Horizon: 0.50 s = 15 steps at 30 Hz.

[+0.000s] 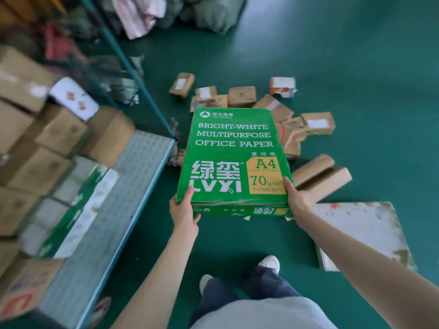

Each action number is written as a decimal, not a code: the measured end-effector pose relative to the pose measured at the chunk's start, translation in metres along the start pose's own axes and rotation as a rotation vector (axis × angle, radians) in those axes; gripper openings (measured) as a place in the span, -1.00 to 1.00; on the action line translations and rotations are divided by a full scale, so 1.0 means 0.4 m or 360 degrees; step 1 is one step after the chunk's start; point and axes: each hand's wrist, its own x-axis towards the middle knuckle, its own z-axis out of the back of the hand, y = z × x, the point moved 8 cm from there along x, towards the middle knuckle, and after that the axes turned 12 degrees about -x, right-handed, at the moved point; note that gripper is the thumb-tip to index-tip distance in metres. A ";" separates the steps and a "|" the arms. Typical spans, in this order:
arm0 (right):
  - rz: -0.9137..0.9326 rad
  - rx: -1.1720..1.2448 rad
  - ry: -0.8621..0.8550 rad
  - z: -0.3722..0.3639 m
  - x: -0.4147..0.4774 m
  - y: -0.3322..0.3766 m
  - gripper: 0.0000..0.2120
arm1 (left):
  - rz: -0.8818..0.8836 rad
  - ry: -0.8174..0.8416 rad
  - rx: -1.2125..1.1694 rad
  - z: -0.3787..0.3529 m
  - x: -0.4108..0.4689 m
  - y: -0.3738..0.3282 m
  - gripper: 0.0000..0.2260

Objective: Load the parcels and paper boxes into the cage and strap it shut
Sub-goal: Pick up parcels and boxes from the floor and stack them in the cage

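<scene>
Nearest, dark trousers [240,290] and a white shoe [269,263] are seen on the green floor [356,55]; just beyond, a green paper box [235,150] is held over that floor, just right of the cage [133,186]; its near left corner is gripped by the left hand [184,210], thumb laid on the lid; its near right corner is gripped by the right hand [298,198], thumb likewise on top; a stained white flat carton [363,233] lies to the right; inside the cage, brown cartons [47,138] are stacked, blurred; beyond the held box, small parcels [242,96] are scattered on the floor; farthest, cloth bundles [190,13] are heaped.
</scene>
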 end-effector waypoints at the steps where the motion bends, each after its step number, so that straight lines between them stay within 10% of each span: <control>1: 0.0040 -0.0071 0.0031 -0.046 -0.018 0.020 -0.46 | -0.0013 -0.0055 -0.0068 0.053 0.006 -0.021 -0.60; 15: 0.0401 -0.0368 0.0667 -0.728 -0.430 0.160 -0.48 | -0.0296 -0.0677 -0.0833 0.797 -0.055 -0.285 -0.51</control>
